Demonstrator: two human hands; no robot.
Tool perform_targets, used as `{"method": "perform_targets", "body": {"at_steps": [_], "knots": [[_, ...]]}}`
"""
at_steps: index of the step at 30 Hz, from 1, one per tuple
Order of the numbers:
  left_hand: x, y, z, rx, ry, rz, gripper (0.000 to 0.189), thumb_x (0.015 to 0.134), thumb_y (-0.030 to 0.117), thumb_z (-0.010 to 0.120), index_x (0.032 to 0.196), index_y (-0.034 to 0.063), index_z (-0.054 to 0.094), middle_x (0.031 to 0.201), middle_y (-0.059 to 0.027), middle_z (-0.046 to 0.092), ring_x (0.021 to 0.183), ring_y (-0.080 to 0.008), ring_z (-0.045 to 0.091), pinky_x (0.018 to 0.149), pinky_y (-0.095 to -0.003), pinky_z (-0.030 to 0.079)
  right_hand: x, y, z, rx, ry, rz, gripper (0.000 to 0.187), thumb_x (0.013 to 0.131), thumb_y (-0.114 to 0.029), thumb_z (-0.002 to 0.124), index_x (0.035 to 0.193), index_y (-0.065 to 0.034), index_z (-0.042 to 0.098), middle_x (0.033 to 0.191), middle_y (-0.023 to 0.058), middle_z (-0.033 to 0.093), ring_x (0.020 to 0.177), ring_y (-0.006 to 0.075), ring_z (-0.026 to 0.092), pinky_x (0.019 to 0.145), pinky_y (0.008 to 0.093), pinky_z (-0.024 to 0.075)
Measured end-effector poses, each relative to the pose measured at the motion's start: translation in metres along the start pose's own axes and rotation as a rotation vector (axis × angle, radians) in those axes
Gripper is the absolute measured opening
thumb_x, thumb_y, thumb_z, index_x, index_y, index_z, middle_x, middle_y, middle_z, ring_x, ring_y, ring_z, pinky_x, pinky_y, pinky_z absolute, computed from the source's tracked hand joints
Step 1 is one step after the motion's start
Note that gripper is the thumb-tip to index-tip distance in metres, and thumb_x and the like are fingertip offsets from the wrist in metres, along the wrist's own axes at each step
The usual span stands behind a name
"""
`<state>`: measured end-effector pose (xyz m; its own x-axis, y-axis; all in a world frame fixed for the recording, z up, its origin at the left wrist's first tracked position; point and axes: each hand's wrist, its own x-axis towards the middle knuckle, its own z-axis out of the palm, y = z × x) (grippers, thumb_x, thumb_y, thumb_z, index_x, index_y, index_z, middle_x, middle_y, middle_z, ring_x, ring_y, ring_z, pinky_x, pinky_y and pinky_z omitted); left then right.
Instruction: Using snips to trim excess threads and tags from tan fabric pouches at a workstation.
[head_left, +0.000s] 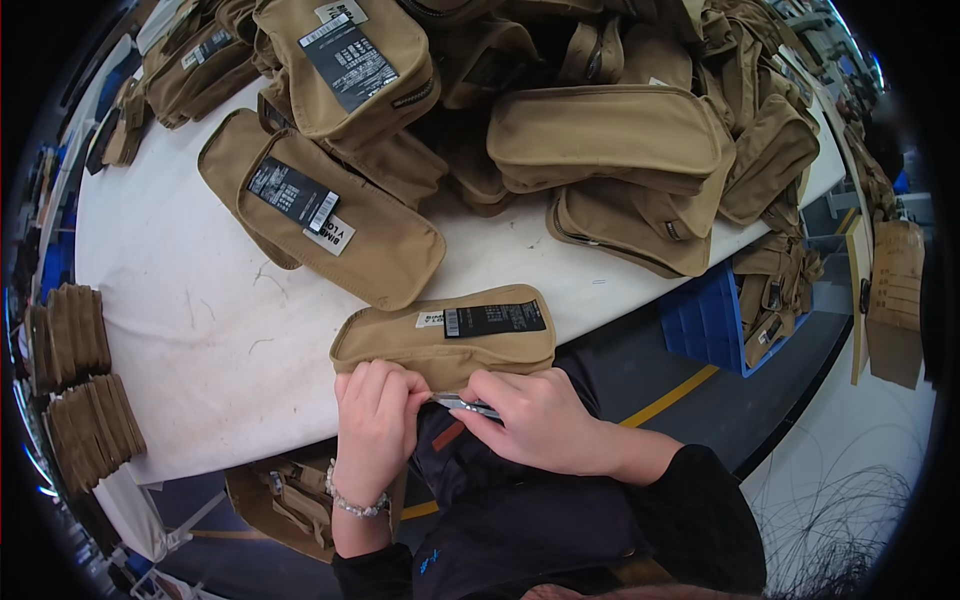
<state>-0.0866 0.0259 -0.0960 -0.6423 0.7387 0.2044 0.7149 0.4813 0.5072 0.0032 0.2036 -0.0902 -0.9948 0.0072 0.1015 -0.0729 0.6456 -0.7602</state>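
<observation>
A tan fabric pouch (390, 337) lies at the table's near edge, with a black printed tag (495, 319) and a small white label on its upper face. My left hand (377, 424) pinches the pouch's near edge between thumb and fingers. In my right hand (536, 420) is a pair of small metal thread snips (471, 406), its blades pointing left at my left fingertips. The spot where the blades meet the edge is mostly covered by my fingers, so any thread there cannot be made out.
More tan pouches, such as a tagged one (367, 240) and an untagged one (600, 131), pile up on the white-covered table (225, 375). Stacked tan fabric pieces (94, 427) sit at left. Beside the table are a blue crate (694, 326) and a carton (251, 499) holding tan items.
</observation>
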Motion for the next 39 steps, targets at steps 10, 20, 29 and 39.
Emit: {"method": "perform_targets", "body": {"at_steps": [10, 20, 29, 39], "knots": [[-0.002, 0.002, 0.001, -0.008, -0.004, -0.029, 0.012, 0.079, 0.008, 0.068, 0.084, 0.0083, 0.058, 0.083, -0.0054, 0.054, 0.079, -0.0249, 0.053, 0.074, -0.0365, 0.036, -0.002, 0.000, 0.000, 0.009, -0.028, 0.026, 0.023, 0.082, -0.019, 0.076, 0.083, -0.0034, 0.058, 0.072, 0.0076, 0.066, 0.056, 0.0239, 0.064, 0.048, 0.0329, 0.0493], [-0.002, 0.001, 0.003, 0.009, 0.009, -0.024, 0.012, 0.079, 0.008, 0.069, 0.084, 0.0087, 0.058, 0.083, -0.0049, 0.054, 0.078, -0.0246, 0.053, 0.074, -0.0364, 0.036, -0.002, 0.001, 0.005, -0.009, -0.019, 0.010, 0.024, 0.084, -0.021, 0.073, 0.084, -0.0047, 0.055, 0.067, 0.0072, 0.062, 0.055, 0.0248, 0.063, 0.048, 0.0340, 0.0476], [-0.001, 0.000, 0.004, 0.013, 0.023, -0.016, 0.013, 0.078, 0.008, 0.069, 0.083, 0.0086, 0.058, 0.082, -0.0046, 0.054, 0.078, -0.0244, 0.052, 0.073, -0.0362, 0.036, -0.004, 0.002, 0.005, -0.012, 0.000, -0.013, 0.025, 0.088, -0.023, 0.069, 0.086, -0.0059, 0.051, 0.062, 0.0071, 0.059, 0.054, 0.0256, 0.062, 0.047, 0.0349, 0.0461], [-0.004, -0.018, -0.023, -0.338, -0.174, 0.019, 0.019, 0.082, 0.020, 0.069, 0.073, 0.0104, 0.055, 0.079, -0.0038, 0.053, 0.076, -0.0241, 0.049, 0.075, -0.0361, 0.033, -0.015, 0.003, -0.006, -0.024, 0.003, 0.035, 0.024, 0.085, -0.023, 0.072, 0.085, -0.0070, 0.054, 0.065, 0.0053, 0.060, 0.051, 0.0231, 0.061, 0.043, 0.0323, 0.0448]]}}
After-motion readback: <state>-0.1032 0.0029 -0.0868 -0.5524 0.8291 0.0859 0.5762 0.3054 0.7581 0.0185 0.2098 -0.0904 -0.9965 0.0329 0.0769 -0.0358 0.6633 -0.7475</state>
